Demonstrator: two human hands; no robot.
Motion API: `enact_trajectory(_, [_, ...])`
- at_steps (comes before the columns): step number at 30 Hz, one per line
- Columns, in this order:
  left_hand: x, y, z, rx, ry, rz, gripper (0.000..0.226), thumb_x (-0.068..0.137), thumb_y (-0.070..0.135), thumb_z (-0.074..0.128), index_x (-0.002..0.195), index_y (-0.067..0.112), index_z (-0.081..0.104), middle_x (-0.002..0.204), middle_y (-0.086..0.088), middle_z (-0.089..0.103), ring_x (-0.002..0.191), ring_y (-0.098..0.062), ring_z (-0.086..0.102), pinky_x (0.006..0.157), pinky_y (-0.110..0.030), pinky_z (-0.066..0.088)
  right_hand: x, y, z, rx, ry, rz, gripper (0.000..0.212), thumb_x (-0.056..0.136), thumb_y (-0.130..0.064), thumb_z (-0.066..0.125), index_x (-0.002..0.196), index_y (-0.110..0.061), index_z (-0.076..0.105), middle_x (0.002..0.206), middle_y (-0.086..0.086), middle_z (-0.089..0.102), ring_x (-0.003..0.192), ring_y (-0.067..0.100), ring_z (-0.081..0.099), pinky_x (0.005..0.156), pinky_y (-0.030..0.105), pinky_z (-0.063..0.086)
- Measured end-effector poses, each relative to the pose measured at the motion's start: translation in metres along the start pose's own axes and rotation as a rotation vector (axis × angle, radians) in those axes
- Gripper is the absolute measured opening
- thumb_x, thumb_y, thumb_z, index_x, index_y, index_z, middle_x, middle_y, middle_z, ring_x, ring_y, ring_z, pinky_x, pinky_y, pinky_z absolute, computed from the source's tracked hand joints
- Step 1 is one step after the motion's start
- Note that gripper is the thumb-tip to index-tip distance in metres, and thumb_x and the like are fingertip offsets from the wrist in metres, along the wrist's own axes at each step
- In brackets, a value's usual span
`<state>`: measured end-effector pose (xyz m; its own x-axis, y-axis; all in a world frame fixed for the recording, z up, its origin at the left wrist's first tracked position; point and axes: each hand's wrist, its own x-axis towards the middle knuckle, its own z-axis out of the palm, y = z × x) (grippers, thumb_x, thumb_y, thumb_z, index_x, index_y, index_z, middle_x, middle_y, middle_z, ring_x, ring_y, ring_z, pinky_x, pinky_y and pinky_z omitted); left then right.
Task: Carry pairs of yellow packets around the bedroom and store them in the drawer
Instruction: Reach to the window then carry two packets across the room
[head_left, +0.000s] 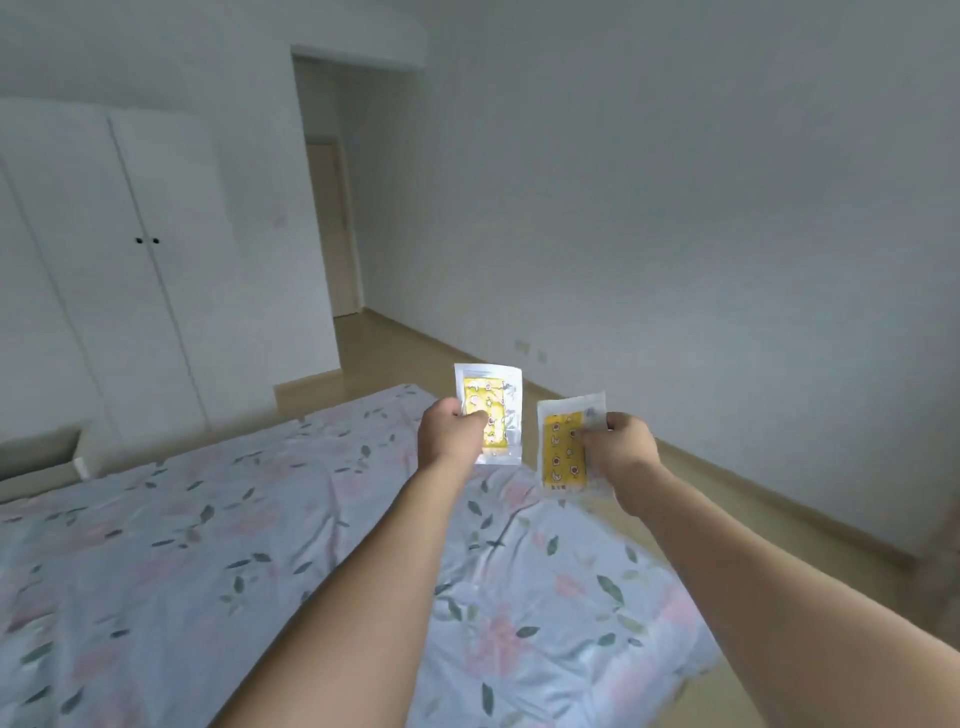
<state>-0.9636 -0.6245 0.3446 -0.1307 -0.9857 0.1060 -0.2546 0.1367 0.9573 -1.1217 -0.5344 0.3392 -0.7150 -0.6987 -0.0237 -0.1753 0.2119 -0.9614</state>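
Both arms reach out over the bed, each hand with a packet. My left hand pinches a yellow packet in a clear wrapper and holds it upright. My right hand grips a second yellow packet, tilted slightly, a little lower and to the right of the first. The two packets hang apart, above the far corner of the bed. No drawer is in view.
A bed with a pale blue floral cover fills the lower left. A white wardrobe with two dark knobs stands at the left. An open doorway leads off at the back. Wooden floor runs along the right wall.
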Motion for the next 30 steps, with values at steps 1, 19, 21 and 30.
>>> enact_trajectory(1, [0.001, 0.016, 0.039, -0.006, -0.056, 0.023, 0.037, 0.085, 0.014, 0.061, 0.069, 0.019, 0.028, 0.061, 0.001, 0.029, 0.055, -0.020, 0.025, 0.050, -0.028, 0.019, 0.018, 0.005, -0.034, 0.010, 0.044, 0.007, 0.012, 0.092, -0.014, 0.051, 0.094, -0.015, 0.063, 0.084, 0.001, 0.065, 0.071, 0.019, 0.065, 0.059, 0.028, 0.053])
enact_trajectory(19, [0.109, 0.152, 0.529, -0.121, -0.568, 0.141, 0.047, 0.082, 0.010, 0.064, 0.065, 0.021, 0.022, 0.062, 0.003, 0.019, 0.059, -0.019, 0.017, 0.056, -0.029, 0.013, 0.335, 0.078, -0.372, 0.042, 0.447, 0.087, 0.011, 0.092, -0.014, 0.055, 0.100, -0.014, 0.063, 0.095, 0.003, 0.069, 0.081, 0.024, 0.070, 0.074, 0.041, 0.059])
enact_trajectory(21, [0.133, 0.173, 0.578, -0.139, -0.581, 0.122, 0.049, 0.083, 0.009, 0.064, 0.065, 0.021, 0.020, 0.062, 0.004, 0.018, 0.058, -0.018, 0.016, 0.056, -0.030, 0.013, 0.380, 0.073, -0.398, 0.022, 0.472, 0.081, 0.011, 0.093, -0.013, 0.055, 0.101, -0.013, 0.063, 0.096, 0.004, 0.069, 0.077, 0.022, 0.068, 0.064, 0.034, 0.058])
enact_trajectory(30, [0.219, 0.217, 0.754, -0.212, -0.633, 0.075, 0.045, 0.085, 0.008, 0.063, 0.063, 0.020, 0.026, 0.060, 0.002, 0.025, 0.056, -0.019, 0.022, 0.055, -0.029, 0.017, 0.543, 0.070, -0.490, -0.105, 0.544, 0.011, 0.011, 0.092, -0.013, 0.051, 0.097, -0.012, 0.061, 0.096, 0.007, 0.066, 0.078, 0.027, 0.067, 0.059, 0.032, 0.056])
